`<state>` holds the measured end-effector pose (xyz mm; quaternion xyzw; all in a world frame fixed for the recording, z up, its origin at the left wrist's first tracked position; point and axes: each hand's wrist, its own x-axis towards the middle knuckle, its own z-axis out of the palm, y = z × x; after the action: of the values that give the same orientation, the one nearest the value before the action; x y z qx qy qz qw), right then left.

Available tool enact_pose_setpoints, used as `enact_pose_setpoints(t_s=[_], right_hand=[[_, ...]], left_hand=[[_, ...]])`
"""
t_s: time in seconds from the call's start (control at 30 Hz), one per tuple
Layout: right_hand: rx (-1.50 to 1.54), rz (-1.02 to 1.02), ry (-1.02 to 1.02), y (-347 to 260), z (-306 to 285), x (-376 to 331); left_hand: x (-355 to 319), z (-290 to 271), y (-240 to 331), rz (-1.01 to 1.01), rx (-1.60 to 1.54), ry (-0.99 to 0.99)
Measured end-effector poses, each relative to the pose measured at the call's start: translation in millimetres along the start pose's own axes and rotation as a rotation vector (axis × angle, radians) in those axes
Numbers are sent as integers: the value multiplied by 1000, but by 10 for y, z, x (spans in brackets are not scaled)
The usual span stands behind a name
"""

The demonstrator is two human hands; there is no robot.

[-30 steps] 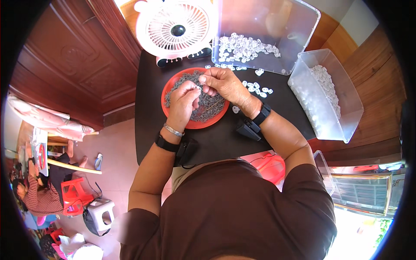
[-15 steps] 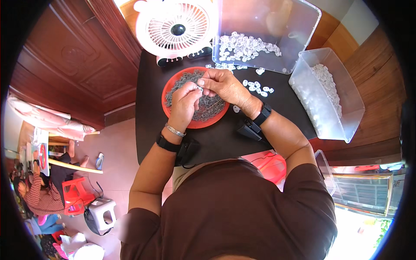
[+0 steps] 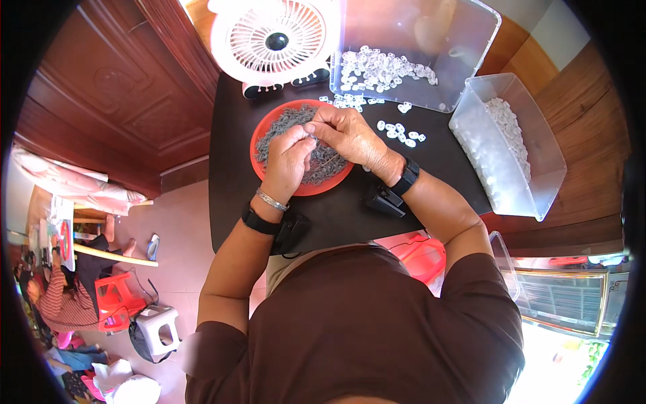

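Both hands meet over a round red tray [image 3: 264,128] heaped with small grey metal pieces [image 3: 286,121]. My left hand [image 3: 288,156] pinches something tiny at its fingertips, and my right hand [image 3: 346,131] pinches the same spot from the other side. What sits between the fingers is too small to make out. Loose small white plastic pieces [image 3: 398,130] lie on the black table [image 3: 232,182] just right of my right hand.
A white desk fan [image 3: 272,37] stands at the table's far edge. A clear bin [image 3: 464,47] holding white pieces lies beside it, and another clear box [image 3: 511,145] of white pieces sits at the right. Red and white stools and another person are at lower left.
Both hands stay over the red tray; the fingertips have shifted slightly while working the small piece between them.
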<state>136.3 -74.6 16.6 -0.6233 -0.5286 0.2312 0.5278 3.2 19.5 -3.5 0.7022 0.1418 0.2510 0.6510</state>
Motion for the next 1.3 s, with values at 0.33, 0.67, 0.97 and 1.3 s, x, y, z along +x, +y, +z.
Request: enact_pose_setpoints(t_s=[0.33,0.67,0.97,1.3], right_hand=[[290,191,-33,94,-134,94],[129,30,-165,67,-141,65],[-138,-27,-80,6,-70,24],[-187,-70,-37,-17,-65,19]], left_hand=[[31,-35,27,-39,-32,48],[33,-22,16,-34,-27,13],[16,-7,-5,-56,-44,9],[19,-8,-17,-72,-52,13]])
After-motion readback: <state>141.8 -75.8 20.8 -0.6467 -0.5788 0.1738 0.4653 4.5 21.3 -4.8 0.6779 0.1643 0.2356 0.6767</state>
